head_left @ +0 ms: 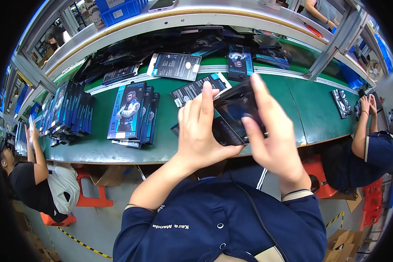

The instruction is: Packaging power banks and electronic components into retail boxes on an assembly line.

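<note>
Head view: dark box [231,105] is held above the near part of the green bench [284,102], between both hands. Its glossy broad face tilts up toward the camera; a printed narrow side faces left and nearward, running from upper left to lower right. Fingers cover the ends, so the long axis cannot be confirmed. Right hand [275,139] pinches the right edge, thumb over the face. Left hand [201,126] is spread about the left side, thumb at the near edge; its pressure cannot be told. Printed boxes [129,109] lean together at left.
</note>
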